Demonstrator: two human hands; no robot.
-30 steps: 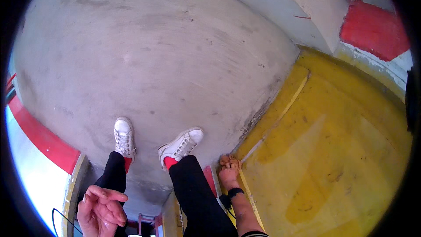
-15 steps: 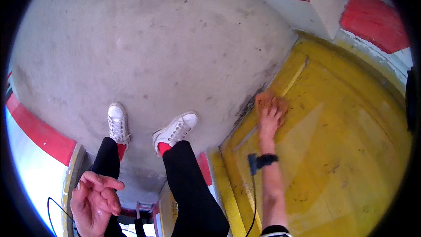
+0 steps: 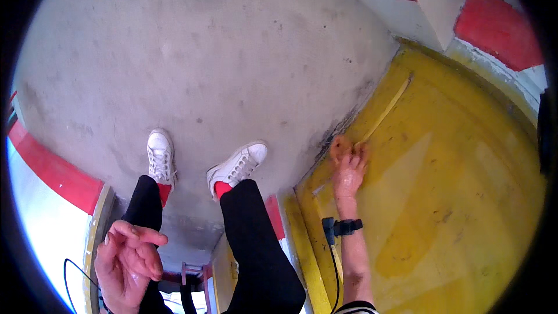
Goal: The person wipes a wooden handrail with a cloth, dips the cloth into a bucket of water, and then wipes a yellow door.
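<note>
My right hand presses an orange-brown cloth or sponge against a yellow door-like panel; which of the two it is, I cannot tell. The fingers wrap over it beside the panel's left edge, close to a pale yellow raised strip. Wet-looking streaks and dark scuffs mark the panel. Low on the left, my left hand is held up with its palm showing. Its fingers are loosely bent and apart, and nothing is in them.
Grey, stained concrete floor spreads ahead of my white shoes. A red-and-white wall runs along the left. At the upper right is a wall with a red patch. Thin black cables hang by both wrists.
My right hand has slid with the orange-brown cloth or sponge toward me and slightly left along the panel's edge, uncovering more of the pale strip. My left hand stays nearly the same.
</note>
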